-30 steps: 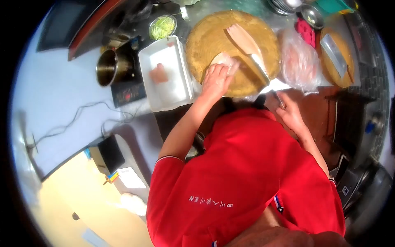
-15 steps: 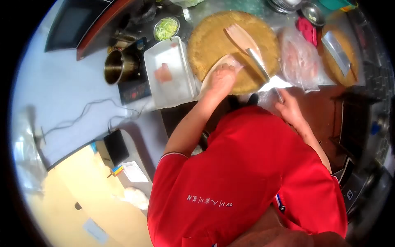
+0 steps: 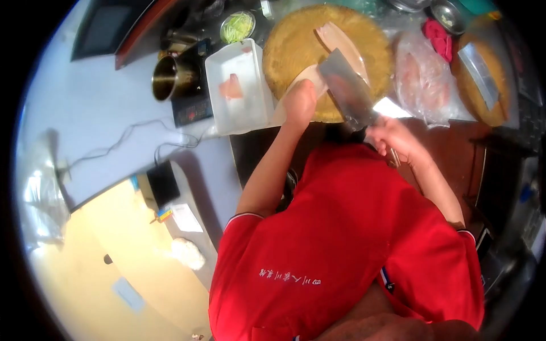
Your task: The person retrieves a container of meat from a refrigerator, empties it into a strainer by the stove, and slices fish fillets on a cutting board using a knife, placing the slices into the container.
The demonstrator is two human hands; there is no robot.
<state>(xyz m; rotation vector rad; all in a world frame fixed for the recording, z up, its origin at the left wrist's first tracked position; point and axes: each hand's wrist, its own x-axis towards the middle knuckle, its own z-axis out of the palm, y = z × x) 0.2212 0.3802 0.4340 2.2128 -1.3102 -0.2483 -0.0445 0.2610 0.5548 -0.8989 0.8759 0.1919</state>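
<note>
My right hand (image 3: 395, 136) is closed round the handle of a cleaver (image 3: 347, 88), whose broad blade is tilted over the near right part of a round wooden chopping board (image 3: 284, 45). My left hand (image 3: 300, 101) is closed on a pale fish fillet (image 3: 311, 75) at the board's near left edge; my fingertips are partly hidden. The blade's far corner overlaps the end of this fillet in view; whether it touches cannot be seen. A second pale fillet (image 3: 336, 41) lies behind the blade, partly covered by it.
Left of the board stands a white plastic tub (image 3: 239, 111) holding a pinkish piece. A bowl of shredded greens (image 3: 238, 26) is behind it, a metal pot (image 3: 165, 79) further left. On the right are a plastic bag of pale meat (image 3: 424, 82) and another cleaver (image 3: 479, 74) on a smaller board.
The cleaver has turned from nearly edge-on to showing its broad side and has moved left toward the near fillet. My left hand has shifted slightly left, from lying over the fillet to gripping it.
</note>
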